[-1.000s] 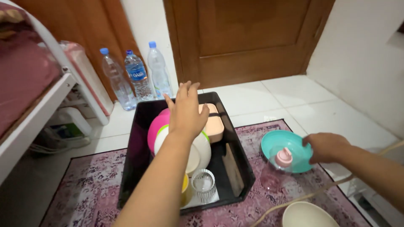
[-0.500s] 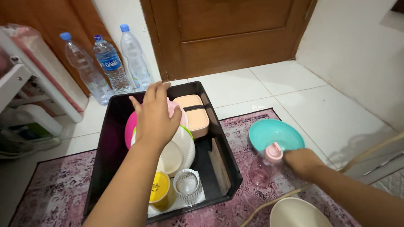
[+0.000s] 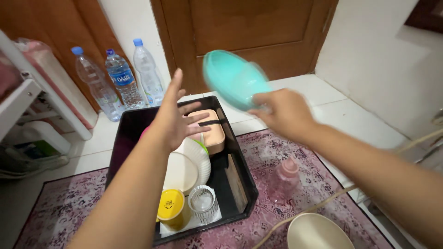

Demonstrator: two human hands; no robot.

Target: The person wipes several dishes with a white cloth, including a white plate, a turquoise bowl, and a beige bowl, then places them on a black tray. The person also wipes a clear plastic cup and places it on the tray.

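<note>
The right hand held a teal bowl by its near rim, fingers closed around the edge, and the bowl hung tilted in the air above the far end of the black crate, blurred by motion. From the right hand the bowl lay toward ten o'clock, touching the fingers. The left hand was spread wide open, palm down, holding nothing; it hovered over the plates in the crate, and the bowl lay at about two o'clock from it, near but apart.

Beneath the left hand, standing on edge in the crate, were a pink plate and white plates. A peach lunch box with a dark strap sat at the crate's far right corner. At the near end stood a yellow cup and a clear ribbed glass, just beside each other.

On the patterned purple rug, at four o'clock from the crate, a clear pink bottle with a pink cap stood upright. A cream bowl lay near the bottom edge of the view. Three water bottles with blue caps stood on the tiled floor against the wall at eleven o'clock.
</note>
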